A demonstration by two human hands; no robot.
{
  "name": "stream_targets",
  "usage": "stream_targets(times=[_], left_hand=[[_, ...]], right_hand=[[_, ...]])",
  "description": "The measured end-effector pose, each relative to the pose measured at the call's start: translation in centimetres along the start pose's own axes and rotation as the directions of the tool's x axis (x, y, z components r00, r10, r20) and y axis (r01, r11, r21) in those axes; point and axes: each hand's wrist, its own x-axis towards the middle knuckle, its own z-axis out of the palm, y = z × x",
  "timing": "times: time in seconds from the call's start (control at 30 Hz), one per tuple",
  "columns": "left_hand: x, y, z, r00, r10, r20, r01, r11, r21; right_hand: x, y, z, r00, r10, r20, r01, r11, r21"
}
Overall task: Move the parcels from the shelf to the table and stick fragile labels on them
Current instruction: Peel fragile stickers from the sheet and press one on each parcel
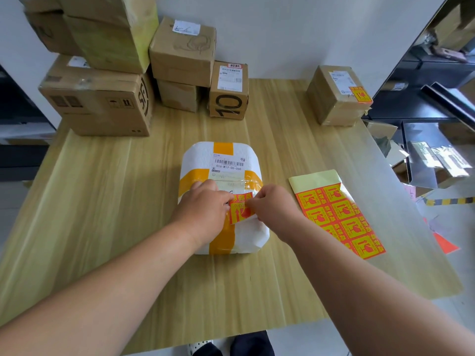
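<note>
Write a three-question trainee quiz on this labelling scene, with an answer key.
1. True or false: the label sheet lies to the left of the white parcel.
2. Which hand holds the fragile label? A. left hand only B. right hand only C. both
3. Fill in: the number printed on the small cardboard box at the back is ___.
Key: 1 false, it lies to the right; 2 C; 3 10.
</note>
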Motion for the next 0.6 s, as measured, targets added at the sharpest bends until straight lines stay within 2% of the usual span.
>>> stream_targets(times=[0.17,0.27,0.47,0.6], left_hand=[[0.2,0.2,-0.1,1.0,-0.016,0.005,0.016,1.0,0.017],[0.1,0.2,-0.2,1.0,-0.026,-0.001,0.026,1.0,0.004],[-0.1,0.3,-0.2,1.0,-0.024,-0.019,0.024,1.0,0.005],[-0.2,0.4,-0.1,0.999,-0.027,-0.023,0.028,1.0,0.009]], right_hand=[[-0.4,-0.4,-0.2,0.998,-0.033,-0.062,0.024,0.989,-0.144],[-0.8,0.1,-0.5,0.988,-0.05,-0.144,0.029,0.989,-0.146],[-0.6,2.5,-0.5,0.93,-0.353,-0.105,0.353,0.935,-0.022],[-0.4,3.8,0.0,0.915,-0.398,-0.066,0.394,0.917,-0.063]])
